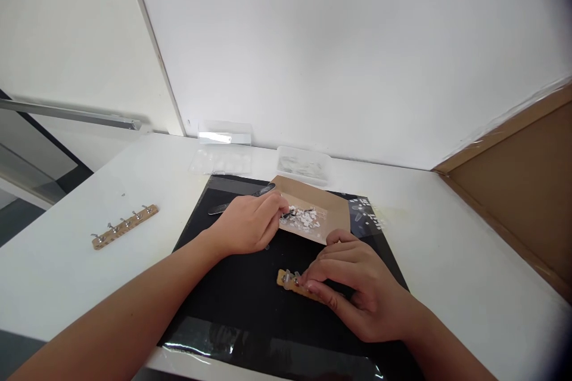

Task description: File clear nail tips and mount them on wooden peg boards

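Observation:
My left hand [254, 221] reaches over the left edge of a shallow brown cardboard tray [337, 208], its fingers drawn together. Inside the tray lie many small white and clear plastic pieces [306, 219] and a few dark slivers. Whatever the left fingertips pinch is hidden. My right hand [357, 286] has thumb and forefinger closed on a short wooden strip [286, 278] lying on the black mat. Small metal clips and clear, nail-shaped pieces stand on the strip's left end; the hand covers its right end.
The black mat [241, 303] covers the middle of the white table. A second wooden strip with several metal clips [125, 226] lies at left. Behind stand an open clear case [223, 158] and a translucent box [302, 165]. White squares [369, 214] lie at the mat's right. Dark flat tools [218, 209] lie behind my left hand.

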Demonstrator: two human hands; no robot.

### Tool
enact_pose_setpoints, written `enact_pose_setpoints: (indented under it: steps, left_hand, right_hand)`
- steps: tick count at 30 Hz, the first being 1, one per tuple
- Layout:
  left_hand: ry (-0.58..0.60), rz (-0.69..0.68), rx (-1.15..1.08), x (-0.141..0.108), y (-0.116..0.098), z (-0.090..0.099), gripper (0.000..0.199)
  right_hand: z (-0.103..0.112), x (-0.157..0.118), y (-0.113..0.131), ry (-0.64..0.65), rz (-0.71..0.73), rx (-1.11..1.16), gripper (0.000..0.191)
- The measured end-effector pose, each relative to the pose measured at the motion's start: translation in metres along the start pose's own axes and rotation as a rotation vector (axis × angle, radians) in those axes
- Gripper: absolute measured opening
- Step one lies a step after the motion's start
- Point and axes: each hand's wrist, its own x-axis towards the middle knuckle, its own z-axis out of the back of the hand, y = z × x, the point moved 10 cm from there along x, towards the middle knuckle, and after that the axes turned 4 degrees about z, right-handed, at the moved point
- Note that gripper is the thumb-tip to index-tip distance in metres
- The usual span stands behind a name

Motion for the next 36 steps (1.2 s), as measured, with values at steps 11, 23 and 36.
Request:
enact_pose_setpoints:
  steps: [11, 23, 36]
  left_hand:
    - [-0.075, 0.001, 0.022, -0.001, -0.004, 0.008, 0.013]
    - [-0.111, -0.048, 0.037, -0.002, -0.008, 0.011, 0.019]
    - [-0.101, 0.042, -0.060, 0.001, -0.003, 0.014, 0.014]
  right_hand:
    - [-0.007, 0.001, 0.000, 0.058, -0.001, 0.001, 0.017]
    - [-0.008, 0.001, 0.005, 0.086, 0.017, -0.015, 0.010]
    - [0.001, 0.004, 0.010, 0.042, 0.023, 0.096, 0.015]
